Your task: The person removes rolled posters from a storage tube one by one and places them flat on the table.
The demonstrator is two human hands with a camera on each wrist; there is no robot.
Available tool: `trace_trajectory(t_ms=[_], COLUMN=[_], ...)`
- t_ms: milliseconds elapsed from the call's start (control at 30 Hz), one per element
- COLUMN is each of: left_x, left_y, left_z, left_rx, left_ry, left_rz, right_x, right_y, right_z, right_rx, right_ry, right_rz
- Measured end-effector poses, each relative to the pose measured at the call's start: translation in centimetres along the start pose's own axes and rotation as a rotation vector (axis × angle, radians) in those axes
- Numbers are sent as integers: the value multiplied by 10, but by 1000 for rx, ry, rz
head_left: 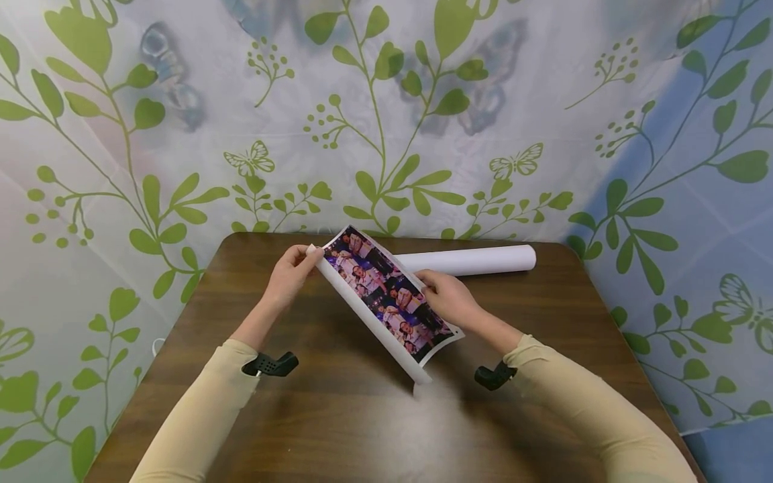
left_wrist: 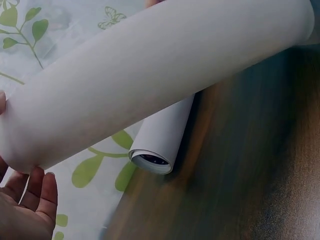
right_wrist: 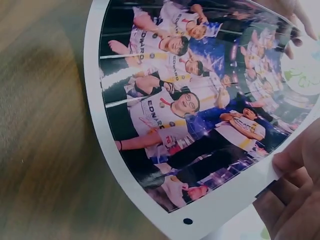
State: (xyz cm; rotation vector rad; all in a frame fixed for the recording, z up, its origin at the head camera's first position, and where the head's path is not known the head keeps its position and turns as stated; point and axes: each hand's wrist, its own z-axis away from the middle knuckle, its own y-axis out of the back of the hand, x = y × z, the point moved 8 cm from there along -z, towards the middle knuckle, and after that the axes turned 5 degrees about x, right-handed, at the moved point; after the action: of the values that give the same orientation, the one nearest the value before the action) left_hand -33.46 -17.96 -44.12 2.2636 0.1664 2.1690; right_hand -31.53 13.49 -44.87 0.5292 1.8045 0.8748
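Note:
A curled poster point(head_left: 386, 295) with a white border and a colour print of people in white shirts is held slantwise over the table. My left hand point(head_left: 290, 275) pinches its upper left end between thumb and fingers. On the opposite long edge, my right hand point(head_left: 449, 298) pinches the white border, thumb on the printed side in the right wrist view. The poster's blank white back point(left_wrist: 150, 75) bulges outward in the left wrist view. Behind it, a second poster rolled into a white tube point(head_left: 477, 260) lies on the table, a dark print showing inside its end.
The brown wooden table point(head_left: 241, 416) reaches back to a cloth backdrop point(head_left: 386, 121) printed with green leaves and butterflies. Black brackets point(head_left: 274, 364) stick out from both wrists, below the hands. The white tube lies near the table's back edge.

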Motion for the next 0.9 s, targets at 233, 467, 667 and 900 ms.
trace_trajectory(t_ms=[233,467,667,900], left_x=[0,-7,-17,-12], left_y=[-3,-9,-18,-33], left_z=[1,-1,2,15], left_rx=[-35,-87,-121,-155], left_ry=[-13,-49,-49,-127], left_rz=[-18,-92,-108,-167], right_x=[6,10,15,22], right_y=[-6,-9,-10,-7], right_z=[-1,-1,-1,-2], right_rx=[-16,-8,14,49], right_ry=[-63,-103,-152,-217], right_rz=[-108,-231,-329,-404])
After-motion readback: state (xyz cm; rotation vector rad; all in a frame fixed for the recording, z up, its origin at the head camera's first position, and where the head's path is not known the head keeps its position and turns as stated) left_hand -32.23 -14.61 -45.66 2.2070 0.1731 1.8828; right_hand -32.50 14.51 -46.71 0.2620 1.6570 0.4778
